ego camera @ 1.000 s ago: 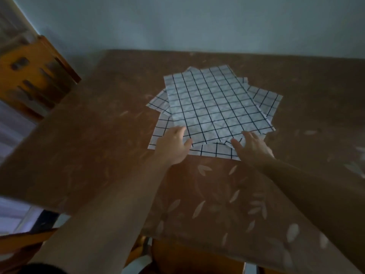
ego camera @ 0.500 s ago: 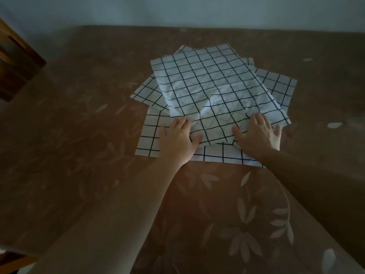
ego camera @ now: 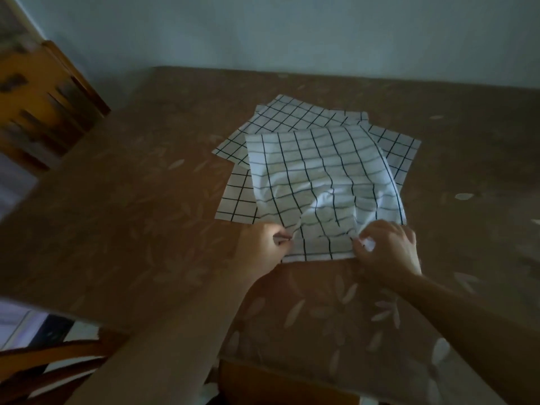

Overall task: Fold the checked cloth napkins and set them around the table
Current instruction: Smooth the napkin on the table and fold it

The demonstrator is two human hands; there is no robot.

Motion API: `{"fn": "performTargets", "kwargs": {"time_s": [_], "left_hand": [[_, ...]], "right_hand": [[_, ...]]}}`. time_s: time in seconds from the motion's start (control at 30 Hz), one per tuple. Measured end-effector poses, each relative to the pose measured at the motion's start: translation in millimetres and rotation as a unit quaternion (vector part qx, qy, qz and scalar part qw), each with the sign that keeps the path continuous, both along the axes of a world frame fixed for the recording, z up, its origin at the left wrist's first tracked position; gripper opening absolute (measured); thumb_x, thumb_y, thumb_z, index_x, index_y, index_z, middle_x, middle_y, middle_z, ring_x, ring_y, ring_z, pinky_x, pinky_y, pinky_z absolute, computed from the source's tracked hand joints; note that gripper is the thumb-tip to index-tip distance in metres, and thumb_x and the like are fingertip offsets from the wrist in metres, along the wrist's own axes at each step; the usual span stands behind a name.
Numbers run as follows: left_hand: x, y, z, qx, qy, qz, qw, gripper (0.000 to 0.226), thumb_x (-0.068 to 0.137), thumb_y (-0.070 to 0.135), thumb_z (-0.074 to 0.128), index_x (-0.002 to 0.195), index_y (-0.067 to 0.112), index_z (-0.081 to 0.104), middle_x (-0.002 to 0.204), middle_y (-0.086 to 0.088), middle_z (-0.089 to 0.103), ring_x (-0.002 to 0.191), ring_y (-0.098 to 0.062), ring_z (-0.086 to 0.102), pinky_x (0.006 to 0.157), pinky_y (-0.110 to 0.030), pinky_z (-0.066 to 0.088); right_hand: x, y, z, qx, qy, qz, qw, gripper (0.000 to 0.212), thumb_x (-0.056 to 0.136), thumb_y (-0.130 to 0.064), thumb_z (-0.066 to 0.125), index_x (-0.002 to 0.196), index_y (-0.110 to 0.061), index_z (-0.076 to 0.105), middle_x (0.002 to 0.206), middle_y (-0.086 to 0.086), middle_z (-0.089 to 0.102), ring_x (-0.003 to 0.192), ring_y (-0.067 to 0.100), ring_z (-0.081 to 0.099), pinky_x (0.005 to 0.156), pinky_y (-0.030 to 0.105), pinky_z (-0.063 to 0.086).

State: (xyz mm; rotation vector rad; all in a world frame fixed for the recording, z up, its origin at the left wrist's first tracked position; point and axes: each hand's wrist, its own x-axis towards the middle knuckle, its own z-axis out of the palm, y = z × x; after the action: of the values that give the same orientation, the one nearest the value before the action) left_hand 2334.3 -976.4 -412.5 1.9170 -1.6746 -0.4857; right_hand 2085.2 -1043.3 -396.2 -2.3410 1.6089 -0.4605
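A loose stack of white napkins with a black check (ego camera: 292, 118) lies spread out in the middle of the table (ego camera: 131, 200). The top napkin (ego camera: 321, 176) is rumpled and pulled toward me, its near edge past the stack. My left hand (ego camera: 260, 252) pinches its near left corner. My right hand (ego camera: 388, 252) pinches its near right corner. Both hands rest low on the tabletop, about a napkin's width apart.
The table wears a brown cloth with a pale leaf print. A wooden chair back (ego camera: 43, 103) stands at the far left, another chair (ego camera: 43, 363) at the near left below the table's edge. A pale wall (ego camera: 292, 33) runs behind the table.
My flat hands on the top napkin's near edge have closed into pinches on its corners and drawn it toward me, so it bunches up and slides off the stack.
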Motion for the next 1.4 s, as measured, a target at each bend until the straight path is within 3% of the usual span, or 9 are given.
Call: {"fn": "performTargets", "kwargs": {"time_s": [0.23, 0.37, 0.63, 0.73, 0.87, 0.97, 1.13, 1.23, 1.4], "left_hand": [[-63, 92, 24, 0.059, 0.005, -0.083, 0.995, 0.01, 0.085, 0.032, 0.07, 0.082, 0.023, 0.073, 0.081, 0.01, 0.062, 0.076, -0.008, 0.059, 0.07, -0.029, 0.051], [-111, 128, 39, 0.097, -0.036, -0.108, 0.989, 0.016, 0.086, 0.037, 0.065, 0.083, 0.023, 0.073, 0.087, 0.006, 0.063, 0.08, -0.012, 0.059, 0.071, -0.033, 0.05], [-143, 149, 38, 0.127, -0.143, -0.124, 0.974, 0.032, 0.09, 0.06, 0.05, 0.083, 0.03, 0.058, 0.087, 0.009, 0.052, 0.081, -0.01, 0.05, 0.069, -0.03, 0.034], [-135, 135, 32, 0.086, -0.123, -0.073, 0.986, 0.027, 0.092, 0.05, 0.052, 0.095, 0.025, 0.061, 0.094, 0.008, 0.059, 0.089, -0.013, 0.055, 0.075, -0.032, 0.043], [-119, 101, 20, 0.004, -0.118, -0.047, 0.992, 0.029, 0.092, 0.037, 0.059, 0.114, 0.019, 0.065, 0.107, 0.006, 0.066, 0.094, -0.013, 0.063, 0.08, -0.031, 0.051], [-105, 78, 1, -0.033, -0.1, -0.052, 0.993, 0.032, 0.09, 0.034, 0.064, 0.118, 0.018, 0.066, 0.114, 0.003, 0.069, 0.102, -0.013, 0.064, 0.087, -0.036, 0.054], [-103, 62, -13, 0.025, -0.112, -0.083, 0.99, 0.055, 0.093, 0.051, 0.056, 0.141, 0.025, 0.05, 0.148, 0.008, 0.047, 0.144, -0.015, 0.032, 0.118, -0.049, 0.022], [-108, 62, -19, 0.027, -0.109, -0.084, 0.99, 0.06, 0.092, 0.057, 0.052, 0.143, 0.028, 0.047, 0.154, 0.011, 0.038, 0.148, -0.013, 0.02, 0.121, -0.047, 0.008], [-106, 59, -25, -0.038, -0.066, -0.032, 0.997, 0.038, 0.09, 0.045, 0.063, 0.123, 0.027, 0.066, 0.138, 0.009, 0.057, 0.14, -0.011, 0.039, 0.117, -0.049, 0.018]], "right_hand": [[-82, 93, 17, 0.092, 0.049, 0.107, 0.989, 0.021, 0.084, -0.033, 0.066, 0.071, -0.036, 0.05, 0.118, -0.011, 0.053, 0.117, 0.011, 0.044, 0.103, 0.034, 0.034], [-131, 134, 24, 0.112, 0.088, 0.111, 0.983, 0.012, 0.087, -0.041, 0.062, 0.081, -0.033, 0.057, 0.117, -0.019, 0.042, 0.119, 0.005, 0.037, 0.101, 0.025, 0.03], [-161, 164, 22, 0.152, 0.084, 0.086, 0.981, 0.039, 0.086, -0.065, 0.05, 0.068, -0.03, 0.052, 0.104, -0.015, 0.05, 0.102, 0.004, 0.045, 0.085, 0.024, 0.039], [-155, 147, 24, 0.133, 0.014, 0.032, 0.991, 0.032, 0.09, -0.049, 0.055, 0.071, -0.024, 0.054, 0.088, -0.009, 0.051, 0.085, 0.009, 0.05, 0.073, 0.025, 0.04], [-144, 108, 30, 0.106, -0.024, 0.01, 0.994, 0.008, 0.091, -0.024, 0.063, 0.088, -0.017, 0.063, 0.096, -0.002, 0.059, 0.092, 0.018, 0.056, 0.073, 0.026, 0.037], [-136, 80, 25, 0.087, -0.01, 0.011, 0.996, 0.021, 0.091, -0.02, 0.063, 0.111, -0.014, 0.067, 0.115, 0.002, 0.066, 0.106, 0.021, 0.058, 0.086, 0.03, 0.04], [-127, 55, 5, 0.081, 0.038, 0.055, 0.994, 0.044, 0.093, -0.032, 0.062, 0.135, -0.02, 0.055, 0.144, 0.0, 0.051, 0.135, 0.02, 0.043, 0.107, 0.044, 0.033], [-127, 50, -10, 0.066, 0.042, 0.062, 0.995, 0.047, 0.092, -0.039, 0.061, 0.136, -0.024, 0.054, 0.148, -0.004, 0.046, 0.141, 0.018, 0.035, 0.11, 0.045, 0.029], [-134, 35, -23, -0.005, -0.019, 0.051, 0.999, 0.026, 0.084, -0.029, 0.074, 0.109, -0.025, 0.073, 0.126, -0.003, 0.066, 0.12, 0.022, 0.057, 0.098, 0.047, 0.038]]}}
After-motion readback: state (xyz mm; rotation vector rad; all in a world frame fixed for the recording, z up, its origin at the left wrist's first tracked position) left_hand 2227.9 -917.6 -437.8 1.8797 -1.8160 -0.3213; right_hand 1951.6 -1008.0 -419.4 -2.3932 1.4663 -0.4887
